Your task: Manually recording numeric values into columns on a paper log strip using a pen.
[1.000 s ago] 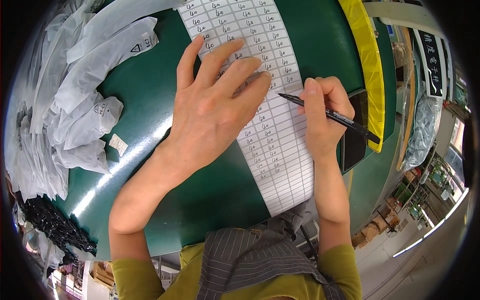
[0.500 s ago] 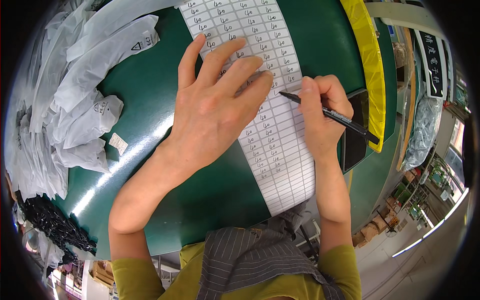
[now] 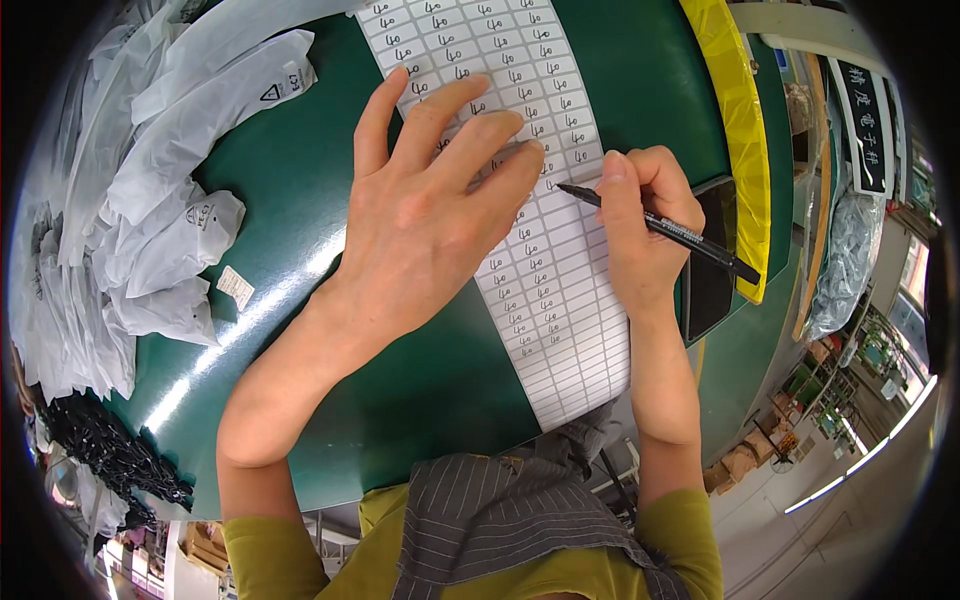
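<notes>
Left hand (image 3: 425, 215) flat, open, pinning label sheet (image 3: 545, 270); right hand (image 3: 640, 235) clamped on pen (image 3: 655, 228). I'd keep the sheet pinned and write one cell at a time.

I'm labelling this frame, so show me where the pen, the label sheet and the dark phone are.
pen (image 3: 660, 225), head view, middle of its black barrel.
label sheet (image 3: 575, 330), head view, bare rows below the pen tip.
phone (image 3: 708, 285), head view, its dark face right of the right hand (image 3: 640, 235).
</notes>
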Demonstrator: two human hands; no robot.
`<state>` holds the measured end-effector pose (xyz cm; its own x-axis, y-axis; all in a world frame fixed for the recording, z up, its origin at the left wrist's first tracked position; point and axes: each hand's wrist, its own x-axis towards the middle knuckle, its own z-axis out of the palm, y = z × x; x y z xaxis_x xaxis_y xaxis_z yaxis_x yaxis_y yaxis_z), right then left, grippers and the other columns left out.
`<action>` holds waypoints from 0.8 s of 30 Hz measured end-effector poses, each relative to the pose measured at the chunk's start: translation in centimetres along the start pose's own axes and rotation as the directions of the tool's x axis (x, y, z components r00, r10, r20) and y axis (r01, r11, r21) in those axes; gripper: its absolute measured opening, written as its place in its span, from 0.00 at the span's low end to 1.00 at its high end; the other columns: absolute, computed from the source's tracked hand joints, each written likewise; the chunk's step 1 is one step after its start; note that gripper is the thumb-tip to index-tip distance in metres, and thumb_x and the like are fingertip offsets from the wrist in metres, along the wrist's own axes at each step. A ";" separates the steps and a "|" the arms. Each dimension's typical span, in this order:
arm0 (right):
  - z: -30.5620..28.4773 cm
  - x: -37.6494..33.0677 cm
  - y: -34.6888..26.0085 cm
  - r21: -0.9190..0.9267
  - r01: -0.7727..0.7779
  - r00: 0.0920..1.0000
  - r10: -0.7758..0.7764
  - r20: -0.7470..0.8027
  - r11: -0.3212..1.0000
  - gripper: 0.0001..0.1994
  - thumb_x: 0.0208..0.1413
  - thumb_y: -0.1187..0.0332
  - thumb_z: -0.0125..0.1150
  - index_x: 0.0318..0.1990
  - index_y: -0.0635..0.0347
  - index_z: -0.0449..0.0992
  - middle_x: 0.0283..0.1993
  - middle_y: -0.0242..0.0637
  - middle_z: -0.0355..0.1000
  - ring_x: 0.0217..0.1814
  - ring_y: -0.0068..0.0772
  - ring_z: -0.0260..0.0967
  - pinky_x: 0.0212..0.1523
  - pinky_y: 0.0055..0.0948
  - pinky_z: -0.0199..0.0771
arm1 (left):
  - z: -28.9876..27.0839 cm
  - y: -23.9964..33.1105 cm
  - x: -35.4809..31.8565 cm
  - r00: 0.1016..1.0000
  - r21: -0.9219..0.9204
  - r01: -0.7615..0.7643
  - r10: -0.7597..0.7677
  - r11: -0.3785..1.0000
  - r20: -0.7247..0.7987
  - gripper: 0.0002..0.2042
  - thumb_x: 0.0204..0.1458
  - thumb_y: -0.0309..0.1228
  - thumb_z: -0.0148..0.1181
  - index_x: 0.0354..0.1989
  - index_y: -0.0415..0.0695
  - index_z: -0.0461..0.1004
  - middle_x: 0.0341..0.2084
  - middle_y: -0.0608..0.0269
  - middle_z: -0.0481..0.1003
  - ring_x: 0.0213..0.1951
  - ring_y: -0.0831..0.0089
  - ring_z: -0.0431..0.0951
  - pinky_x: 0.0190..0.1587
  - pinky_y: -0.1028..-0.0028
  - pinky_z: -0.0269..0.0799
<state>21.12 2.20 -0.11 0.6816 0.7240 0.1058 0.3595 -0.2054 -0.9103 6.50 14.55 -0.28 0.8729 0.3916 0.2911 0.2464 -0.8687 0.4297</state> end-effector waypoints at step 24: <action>-1.3 0.4 0.7 0.081 -0.054 0.996 0.059 -0.069 0.995 0.10 0.58 0.74 0.63 0.26 0.64 0.70 0.19 0.22 0.64 0.21 0.08 0.55 0.22 0.14 0.54 | 0.4 0.3 0.4 0.995 -0.028 -0.002 0.000 1.000 -0.100 0.14 0.38 0.26 0.69 0.36 0.51 0.79 0.43 0.71 0.74 0.56 0.64 0.71 0.64 0.48 0.54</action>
<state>22.48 1.54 -0.18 0.7442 0.6633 0.0790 0.2694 -0.1899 -0.9441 7.10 14.39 -0.34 0.8261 0.4204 0.3752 0.2327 -0.8610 0.4523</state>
